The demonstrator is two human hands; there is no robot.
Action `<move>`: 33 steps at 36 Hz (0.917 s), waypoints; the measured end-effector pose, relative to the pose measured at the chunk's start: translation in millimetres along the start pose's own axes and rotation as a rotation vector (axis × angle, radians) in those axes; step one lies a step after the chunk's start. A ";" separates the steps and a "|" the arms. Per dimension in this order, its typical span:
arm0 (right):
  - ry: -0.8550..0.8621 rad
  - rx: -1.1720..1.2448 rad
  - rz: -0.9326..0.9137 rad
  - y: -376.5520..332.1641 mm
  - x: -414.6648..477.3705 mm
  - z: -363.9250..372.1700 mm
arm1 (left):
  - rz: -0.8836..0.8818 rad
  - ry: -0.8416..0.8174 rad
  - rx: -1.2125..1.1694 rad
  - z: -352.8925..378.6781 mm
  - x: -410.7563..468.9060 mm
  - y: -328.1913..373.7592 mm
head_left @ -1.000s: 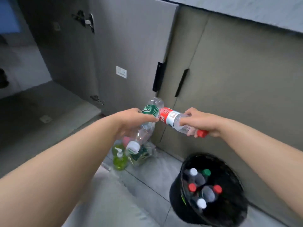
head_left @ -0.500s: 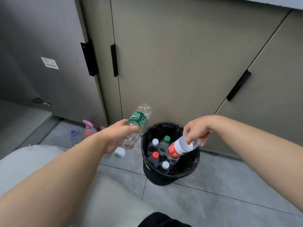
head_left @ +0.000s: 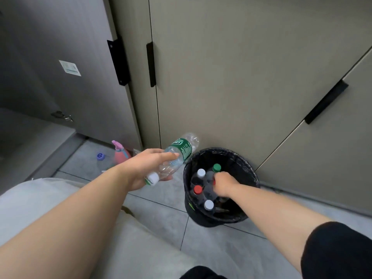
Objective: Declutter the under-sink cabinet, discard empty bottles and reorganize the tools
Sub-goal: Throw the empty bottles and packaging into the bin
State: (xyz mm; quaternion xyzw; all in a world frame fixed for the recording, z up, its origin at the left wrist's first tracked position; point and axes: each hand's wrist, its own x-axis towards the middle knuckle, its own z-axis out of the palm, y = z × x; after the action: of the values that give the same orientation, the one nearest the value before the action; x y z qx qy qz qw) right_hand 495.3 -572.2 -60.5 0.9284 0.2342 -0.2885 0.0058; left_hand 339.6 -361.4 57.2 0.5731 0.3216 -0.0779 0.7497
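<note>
My left hand [head_left: 145, 168] grips a clear empty bottle with a green label [head_left: 182, 149] and a white cap, held tilted just left of the black bin [head_left: 248, 168]. My right hand [head_left: 223, 186] reaches down inside the bin, with its fingers curled over the top of the red-capped bottle. Only a sliver of red shows at the fingers; the bottle's body is hidden. Several other capped bottles stand in the bin, among them one with a green cap [head_left: 216, 167] and one with a red cap [head_left: 197, 189].
The bin stands on the grey tiled floor against closed cabinet doors [head_left: 231, 77] with black handles. The open cabinet door [head_left: 60, 57] is at the left. A pink spray bottle [head_left: 120, 153] and a small blue item [head_left: 100, 156] sit on the floor near it. My grey-clad knee [head_left: 40, 202] is at lower left.
My view swung from the open cabinet to the bin. My right hand lowered the red-label bottle into the bin. My left hand kept hold of the green-label bottle beside the bin.
</note>
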 end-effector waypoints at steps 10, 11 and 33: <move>0.178 0.046 -0.009 -4.9 1.8 -8.3 | -0.001 -0.061 -0.014 -3.1 10.4 -2.3; 0.279 0.075 -0.045 -7.7 -1.7 -14.5 | -0.001 -0.063 -0.001 -2.7 10.8 -2.1; 0.404 0.352 -0.620 -47.2 -72.1 -119.1 | 0.118 -0.158 0.038 9.4 -3.7 13.0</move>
State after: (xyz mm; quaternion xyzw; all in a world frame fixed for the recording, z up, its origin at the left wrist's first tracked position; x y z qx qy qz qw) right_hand 485.9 -543.9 83.5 0.8386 0.4463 -0.1243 -0.2866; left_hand 346.7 -366.6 71.1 0.5972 0.2254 -0.0845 0.7651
